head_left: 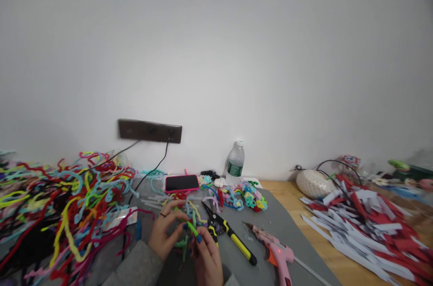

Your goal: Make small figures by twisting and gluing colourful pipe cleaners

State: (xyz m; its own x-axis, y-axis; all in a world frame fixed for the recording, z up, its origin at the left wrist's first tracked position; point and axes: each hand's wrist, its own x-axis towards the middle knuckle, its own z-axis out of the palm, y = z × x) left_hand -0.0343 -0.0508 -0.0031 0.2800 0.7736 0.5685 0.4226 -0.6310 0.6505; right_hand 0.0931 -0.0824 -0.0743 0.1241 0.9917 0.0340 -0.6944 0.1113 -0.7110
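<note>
Both my hands meet low in the middle of the head view over a grey mat (270, 227). My left hand (165, 232), in a grey sleeve with a ring on one finger, curls its fingers round a green pipe cleaner piece (184, 243). My right hand (207, 256) pinches the bright green end of the same piece (192, 229) between thumb and fingertips. Black and yellow cutters (226, 232) lie just right of my hands.
A big tangle of coloured pipe cleaners (64, 205) covers the left. A pink glue gun (275, 252), a pink-cased phone (181, 183), a water bottle (235, 163), small pipe-cleaner flowers (248, 198) and a heap of red and white paper strips (365, 218) surround the mat.
</note>
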